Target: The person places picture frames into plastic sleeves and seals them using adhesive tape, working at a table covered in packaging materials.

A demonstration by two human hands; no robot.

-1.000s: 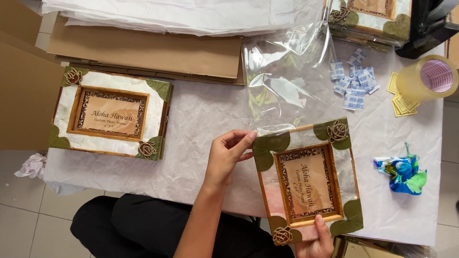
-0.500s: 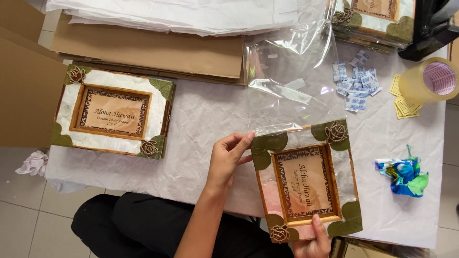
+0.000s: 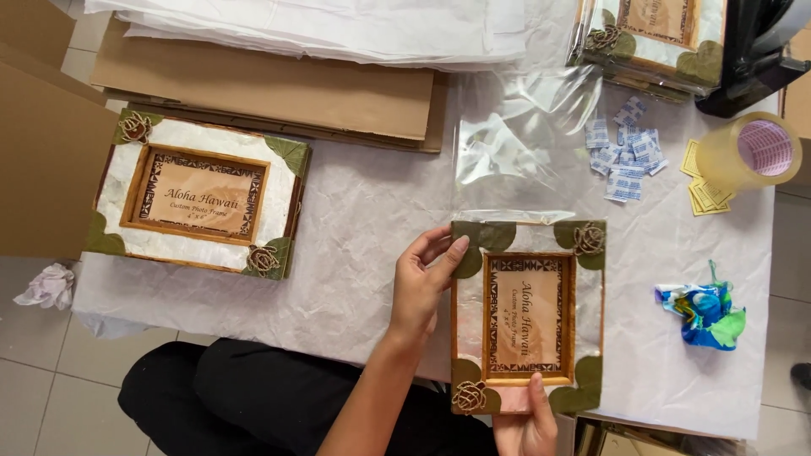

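Observation:
I hold a decorated photo frame upright in portrait position inside a clear plastic bag, over the table's near edge. It has a pale shell border, green leaf corners and small woven turtles. My left hand grips its left edge near the top corner. My right hand grips its bottom edge from below, thumb on the front. A second, similar frame lies flat at the left of the table.
White paper covers the table. Flat cardboard sheets and white sheets lie at the back. Clear bags, small blue-white packets, a tape roll, yellow tags, bagged frames, and a crumpled colourful wrapper lie right.
The frame has turned from a slight tilt to square and sits deeper in the clear bag. My hands keep their grip on its left and bottom edges.

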